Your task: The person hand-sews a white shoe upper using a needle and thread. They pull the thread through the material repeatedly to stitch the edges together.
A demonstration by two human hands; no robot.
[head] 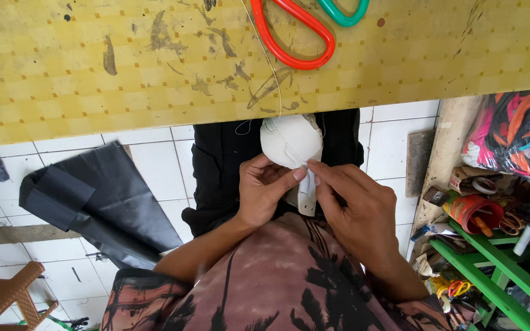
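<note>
Over on the right, a red cylindrical tin [468, 213] with a paper label band lies tipped on the green shelf [492, 270], its open mouth toward the camera. Just above it sits a small brown cardboard box [468, 179] (flaps loose, a tape roll beside it). At top right bulges a multicoloured patterned bag [516, 132]. No signs or screens show.
</note>
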